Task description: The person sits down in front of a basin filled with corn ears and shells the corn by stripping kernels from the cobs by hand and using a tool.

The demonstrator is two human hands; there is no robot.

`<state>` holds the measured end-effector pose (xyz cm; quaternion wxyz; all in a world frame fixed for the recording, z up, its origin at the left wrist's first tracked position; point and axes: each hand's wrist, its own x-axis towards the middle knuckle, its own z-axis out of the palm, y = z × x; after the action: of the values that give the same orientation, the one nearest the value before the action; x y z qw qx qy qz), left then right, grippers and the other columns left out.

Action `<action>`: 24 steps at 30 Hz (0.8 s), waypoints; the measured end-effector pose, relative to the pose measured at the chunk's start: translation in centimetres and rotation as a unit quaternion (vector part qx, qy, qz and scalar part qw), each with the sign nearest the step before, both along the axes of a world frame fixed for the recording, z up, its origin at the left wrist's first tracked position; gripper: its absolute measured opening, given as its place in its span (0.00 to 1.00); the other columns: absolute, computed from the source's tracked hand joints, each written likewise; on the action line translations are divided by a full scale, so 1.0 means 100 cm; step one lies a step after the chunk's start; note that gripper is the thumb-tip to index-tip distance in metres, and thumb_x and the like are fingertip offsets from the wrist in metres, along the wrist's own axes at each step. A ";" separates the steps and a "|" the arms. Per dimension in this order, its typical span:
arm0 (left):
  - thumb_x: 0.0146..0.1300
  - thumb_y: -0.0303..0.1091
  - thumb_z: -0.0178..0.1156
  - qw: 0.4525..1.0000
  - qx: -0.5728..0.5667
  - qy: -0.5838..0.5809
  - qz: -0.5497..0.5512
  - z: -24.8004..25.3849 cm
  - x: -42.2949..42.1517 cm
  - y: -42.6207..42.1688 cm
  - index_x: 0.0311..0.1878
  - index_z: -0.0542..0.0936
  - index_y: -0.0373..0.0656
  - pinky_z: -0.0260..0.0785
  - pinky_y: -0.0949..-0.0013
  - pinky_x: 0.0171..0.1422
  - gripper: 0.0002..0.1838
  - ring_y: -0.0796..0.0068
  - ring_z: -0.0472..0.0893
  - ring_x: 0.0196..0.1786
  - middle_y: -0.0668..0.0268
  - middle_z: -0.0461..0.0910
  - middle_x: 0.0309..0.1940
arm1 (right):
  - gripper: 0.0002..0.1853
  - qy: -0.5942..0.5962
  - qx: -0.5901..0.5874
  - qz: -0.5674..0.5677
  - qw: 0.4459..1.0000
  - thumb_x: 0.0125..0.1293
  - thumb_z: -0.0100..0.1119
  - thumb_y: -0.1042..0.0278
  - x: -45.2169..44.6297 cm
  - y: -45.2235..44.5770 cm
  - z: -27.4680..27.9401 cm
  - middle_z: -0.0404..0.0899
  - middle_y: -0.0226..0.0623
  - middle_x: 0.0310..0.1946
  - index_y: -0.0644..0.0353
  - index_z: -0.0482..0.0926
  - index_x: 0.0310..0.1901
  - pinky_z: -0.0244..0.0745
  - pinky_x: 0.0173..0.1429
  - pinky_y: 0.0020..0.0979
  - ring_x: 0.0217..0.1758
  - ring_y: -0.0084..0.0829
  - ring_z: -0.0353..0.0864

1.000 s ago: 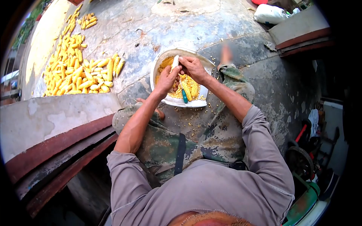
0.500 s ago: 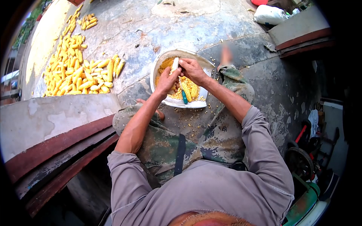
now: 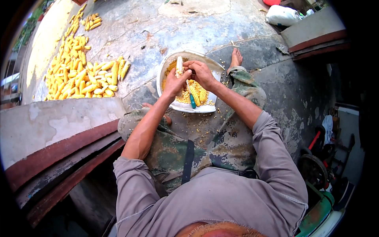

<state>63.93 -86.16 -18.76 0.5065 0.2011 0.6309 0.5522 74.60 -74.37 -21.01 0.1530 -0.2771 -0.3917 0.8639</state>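
My left hand [image 3: 175, 84] is wrapped round a pale, mostly bare corn cob [image 3: 179, 65], which points up and away. My right hand [image 3: 200, 74] is closed beside it, fingertips close to the cob and the left thumb; what they pinch, if anything, is too small to tell. Both hands are over a white basin [image 3: 215, 68] on the ground between my legs. Inside lie loose yellow kernels [image 3: 184, 98], some yellow cobs [image 3: 203, 95] and a tool with a green handle [image 3: 192, 101].
A large heap of yellow corn cobs [image 3: 75, 75] lies on the concrete at the left. Near it stands a low wall [image 3: 63, 118]. My bare foot [image 3: 236, 58] rests right of the basin. A white sack [image 3: 282, 15] is at the upper right.
The cob in my left hand has turned more upright and shows more of its length. My right fingers have drawn slightly away from its top.
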 end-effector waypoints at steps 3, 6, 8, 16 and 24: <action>0.72 0.45 0.61 0.995 0.023 -0.098 0.014 -0.004 -0.007 0.000 0.54 0.73 0.43 0.71 0.77 0.25 0.18 0.83 0.76 0.24 0.70 0.76 0.31 | 0.15 0.018 0.008 0.027 0.999 0.76 0.48 0.70 0.001 0.011 -0.012 0.80 0.34 0.40 0.70 0.77 0.56 0.79 0.45 0.29 0.40 0.24 0.80; 0.75 0.46 0.56 0.986 0.050 -0.155 0.024 -0.009 -0.006 0.001 0.54 0.73 0.43 0.70 0.77 0.26 0.16 0.83 0.76 0.27 0.70 0.76 0.31 | 0.15 0.015 -0.007 0.048 0.999 0.77 0.50 0.68 0.002 0.014 -0.001 0.80 0.34 0.40 0.70 0.78 0.56 0.79 0.45 0.28 0.39 0.23 0.80; 0.76 0.47 0.56 0.995 0.040 -0.081 0.034 -0.010 -0.005 0.000 0.53 0.72 0.43 0.69 0.78 0.25 0.16 0.84 0.75 0.27 0.71 0.75 0.31 | 0.15 0.016 -0.005 0.044 0.999 0.77 0.51 0.66 0.000 0.005 0.003 0.81 0.33 0.38 0.69 0.79 0.54 0.80 0.44 0.27 0.37 0.22 0.80; 0.72 0.47 0.61 0.993 -0.051 0.098 0.031 -0.020 -0.007 0.000 0.53 0.72 0.32 0.68 0.71 0.18 0.24 0.77 0.77 0.18 0.62 0.80 0.25 | 0.18 0.005 0.026 0.112 0.993 0.76 0.57 0.55 0.000 -0.003 0.003 0.83 0.33 0.37 0.65 0.80 0.51 0.82 0.45 0.27 0.39 0.23 0.84; 0.69 0.46 0.62 0.979 -0.100 0.179 -0.009 -0.019 -0.003 -0.001 0.57 0.72 0.28 0.72 0.66 0.21 0.28 0.70 0.82 0.20 0.52 0.84 0.27 | 0.23 -0.071 0.186 0.086 0.976 0.71 0.64 0.50 -0.001 -0.005 0.001 0.83 0.34 0.35 0.68 0.82 0.47 0.83 0.37 0.26 0.33 0.22 0.84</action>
<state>63.58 -86.29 -20.63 0.4083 0.2509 0.7613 0.4367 74.50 -74.88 -20.95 0.0992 -0.2698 -0.5773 0.7643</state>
